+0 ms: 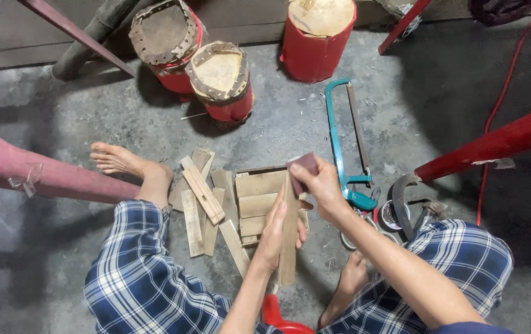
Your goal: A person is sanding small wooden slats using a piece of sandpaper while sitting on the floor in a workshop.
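Three red drums (222, 80), one teal hacksaw (346, 148), and roughly a dozen wooden slats (259, 184).

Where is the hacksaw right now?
The hacksaw lies flat on the concrete floor, right of the pile of wood pieces, just beyond the right hand, with a red drum past its far end.

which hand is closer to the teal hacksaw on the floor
Right. The right hand, pinching a dark sanding pad on the wooden strip, sits just beside the hacksaw. The left hand grips the strip farther away.
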